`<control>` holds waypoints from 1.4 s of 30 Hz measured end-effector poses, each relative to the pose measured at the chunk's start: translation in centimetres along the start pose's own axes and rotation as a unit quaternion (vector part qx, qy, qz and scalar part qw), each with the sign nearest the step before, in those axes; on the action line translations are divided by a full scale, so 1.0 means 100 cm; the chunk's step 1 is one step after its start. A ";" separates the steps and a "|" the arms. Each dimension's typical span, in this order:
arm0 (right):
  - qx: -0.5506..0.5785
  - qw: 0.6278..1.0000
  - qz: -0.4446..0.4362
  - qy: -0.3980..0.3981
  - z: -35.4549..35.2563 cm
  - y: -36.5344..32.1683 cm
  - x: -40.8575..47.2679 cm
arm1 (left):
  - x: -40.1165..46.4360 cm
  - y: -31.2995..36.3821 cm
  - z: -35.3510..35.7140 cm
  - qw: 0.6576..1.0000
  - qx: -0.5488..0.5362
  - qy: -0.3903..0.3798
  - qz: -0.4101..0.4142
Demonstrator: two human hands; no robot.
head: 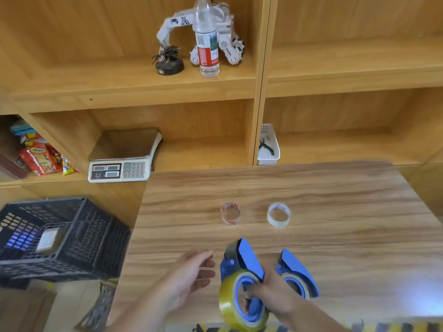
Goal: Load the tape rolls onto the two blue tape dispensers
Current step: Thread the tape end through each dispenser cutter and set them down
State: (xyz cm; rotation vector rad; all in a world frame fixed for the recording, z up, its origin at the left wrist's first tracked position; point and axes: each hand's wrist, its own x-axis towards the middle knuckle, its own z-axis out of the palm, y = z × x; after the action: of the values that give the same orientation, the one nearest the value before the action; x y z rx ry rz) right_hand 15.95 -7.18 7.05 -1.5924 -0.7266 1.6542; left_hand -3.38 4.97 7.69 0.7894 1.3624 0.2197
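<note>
Two blue tape dispensers lie near the front edge of the wooden table (335,207). The left dispenser (242,262) carries a yellowish tape roll (227,305) on its blue wheel. My right hand (271,295) grips that wheel, fingers through its hub. The right dispenser (297,267) also holds a tape roll (297,283), partly hidden behind my right hand. My left hand (191,276) hovers open just left of the left dispenser, not touching it. Farther back stand two empty tape cores: one with red print (230,213), one clear (278,214).
A black plastic crate (60,238) sits low at the left of the table. Behind are wooden shelves with a weighing scale (124,159), a white basket with pliers (268,147), snack packets (40,156), a water bottle (207,41) and a white toy robot arm (177,22).
</note>
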 end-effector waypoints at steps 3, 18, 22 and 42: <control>-0.059 0.995 0.072 0.038 0.001 0.028 0.037 | 0.010 -0.036 -0.001 0.999 -0.029 -0.026 -0.033; -0.169 0.955 0.217 0.106 0.014 0.088 0.114 | 0.101 -0.096 -0.006 0.994 -0.021 -0.054 -0.087; -0.195 0.956 0.175 0.132 0.021 0.084 0.124 | 0.115 -0.102 -0.009 0.995 -0.024 -0.048 -0.088; -0.238 0.946 0.139 0.173 0.031 0.105 0.146 | 0.130 -0.117 -0.002 0.977 0.194 0.090 0.000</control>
State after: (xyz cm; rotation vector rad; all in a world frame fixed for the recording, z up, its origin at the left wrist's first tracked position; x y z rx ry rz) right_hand 11.97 -1.31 -9.75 -2.3516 -0.7778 1.3844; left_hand -3.95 3.94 -9.75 1.1150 1.6009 0.0227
